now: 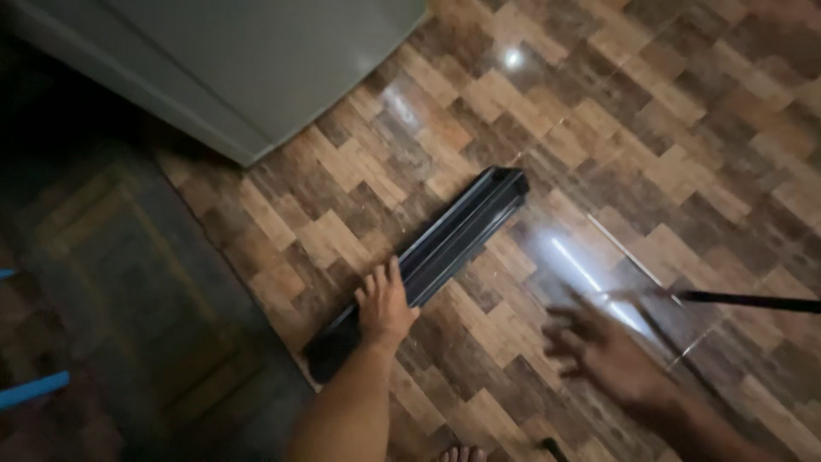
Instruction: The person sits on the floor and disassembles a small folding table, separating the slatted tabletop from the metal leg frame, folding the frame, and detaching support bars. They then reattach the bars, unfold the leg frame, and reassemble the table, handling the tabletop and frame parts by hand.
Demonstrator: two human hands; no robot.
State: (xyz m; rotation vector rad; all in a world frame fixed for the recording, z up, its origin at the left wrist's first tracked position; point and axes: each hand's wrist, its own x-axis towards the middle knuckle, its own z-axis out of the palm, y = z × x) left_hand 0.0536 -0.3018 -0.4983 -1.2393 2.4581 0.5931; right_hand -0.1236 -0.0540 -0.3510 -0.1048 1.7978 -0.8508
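Observation:
A long black grooved bar (466, 224) lies diagonally on the shiny wood-pattern floor (667, 128). My left hand (385, 304) rests flat on the bar's near half, fingers together and pointing away from me. My right hand (599, 346) hovers blurred above the floor to the right, fingers spread, holding nothing. Just beyond its fingers lies a thin dark rod (753, 301) that runs to the right edge.
A grey cabinet or appliance (248, 60) stands at the top left. A dark patterned mat (128, 282) covers the floor at the left, with blue strips (34, 389) at its edge. My toes (462, 453) show at the bottom.

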